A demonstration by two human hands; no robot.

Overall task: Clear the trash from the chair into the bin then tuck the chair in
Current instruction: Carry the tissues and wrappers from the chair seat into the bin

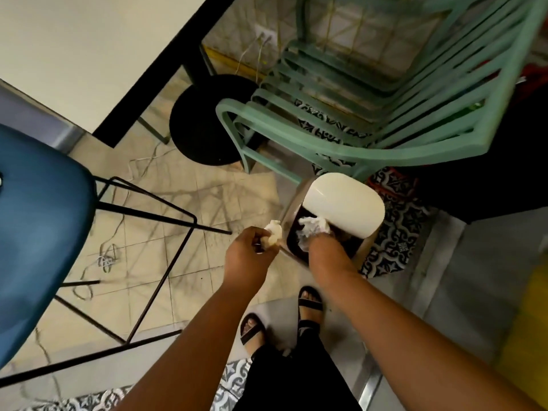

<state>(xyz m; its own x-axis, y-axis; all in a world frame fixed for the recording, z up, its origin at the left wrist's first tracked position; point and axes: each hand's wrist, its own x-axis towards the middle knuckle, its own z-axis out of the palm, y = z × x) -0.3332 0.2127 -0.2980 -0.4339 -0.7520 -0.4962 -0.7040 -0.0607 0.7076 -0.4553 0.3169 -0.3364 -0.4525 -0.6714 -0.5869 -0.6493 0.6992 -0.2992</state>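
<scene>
Nearest me, the person's sandalled feet (310, 304) stand on a grey floor strip (444, 277), both bare arms reaching down towards the small bin.

The left hand (247, 256) curls around a crumpled white paper wad (273, 232), which pokes out past the fingertips just beside the bin's rim. The right hand (324, 247) is pushed into the opening of the beige swing-lid bin (292, 203); its fingers are hidden inside, so I cannot tell how they lie, though a bunched white tissue (312, 226) sits right at them under the tilted cream lid (345, 203).

That paper looks featherlight, soft and compressible. I judge a loose pinch anywhere on it suffices, and nothing in it can break; the lid seems to swing at a nudge.

To the left stands the blue upholstered chair (41, 218) on thin black wire legs (166, 262). It likely drags easily over the glossy cream tiles (207, 197). Loose pale cables (103, 259) lie beneath it and could snag.

Farther off stand a black round table base (201, 123), the white tabletop (89, 48) and stacked mint-green plastic chairs (385, 99) over patterned black-and-white tiles (394, 232).
</scene>
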